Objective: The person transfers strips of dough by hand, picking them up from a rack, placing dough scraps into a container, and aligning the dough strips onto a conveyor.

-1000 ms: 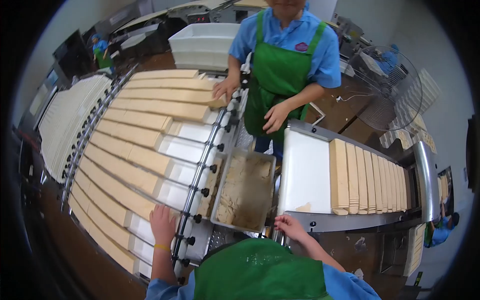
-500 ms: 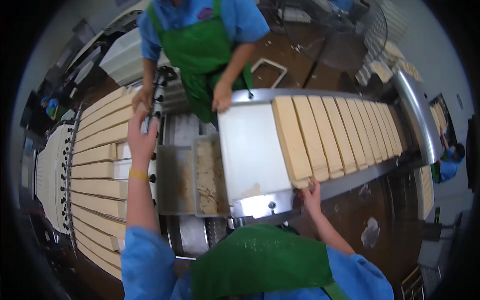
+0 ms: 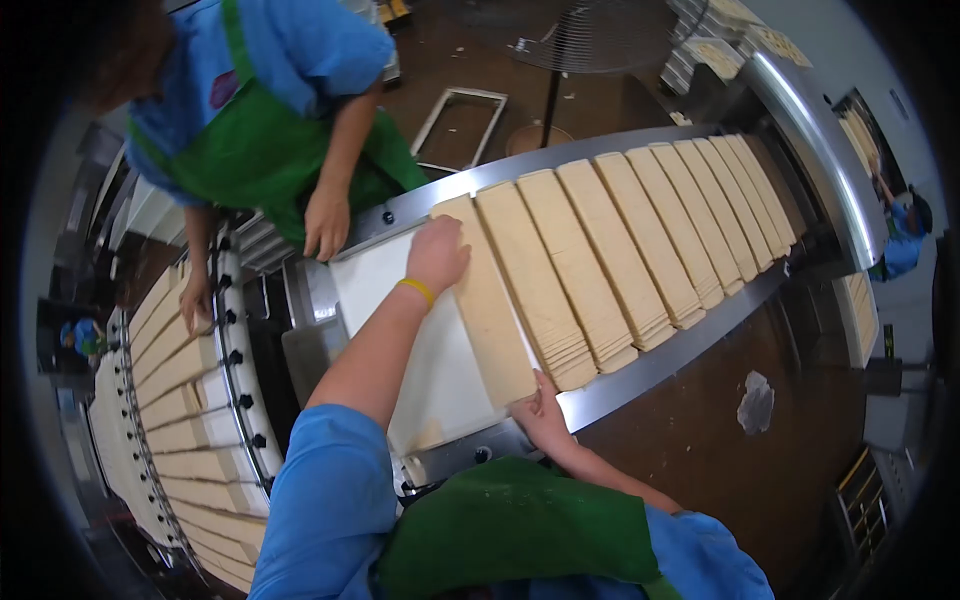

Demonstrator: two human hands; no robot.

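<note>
A long pale dough-like strip (image 3: 492,320) lies slanted on the white surface (image 3: 425,350) at the near end of the metal conveyor. My left hand (image 3: 438,252), with a yellow band at the wrist, is wrapped round the strip's far end. At its near end, my right hand (image 3: 540,408) pinches the corner. Just right of it stands a row of several similar stacked strips (image 3: 540,290), their layered edges showing toward me.
A co-worker in a green apron (image 3: 260,170) stands across, one hand by the conveyor's end and one at the left rack (image 3: 190,400) of strips. A curved metal cover (image 3: 815,150) spans the conveyor's far end. A fan (image 3: 600,35) stands behind.
My left hand has moved from the left rack to the strip's far end. One strip now lies apart from the row, shifted left. The view has turned right.
</note>
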